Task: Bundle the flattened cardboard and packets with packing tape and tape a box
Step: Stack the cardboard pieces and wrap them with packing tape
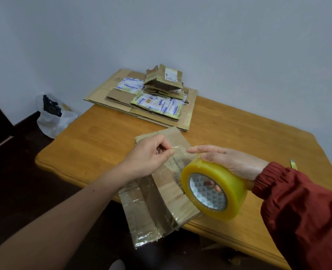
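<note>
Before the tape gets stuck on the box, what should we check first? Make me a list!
1. The left hand pinches the tape end: ok.
2. The right hand grips the tape roll: ok.
3. The tape end is flat, with no twists: cannot tell, it is clear and hard to see.
4. The box lies wholly on the table: not ok, its near end hangs over the edge.
5. The stack of cardboard and packets is out of the way: ok, it sits at the table's far side.
</note>
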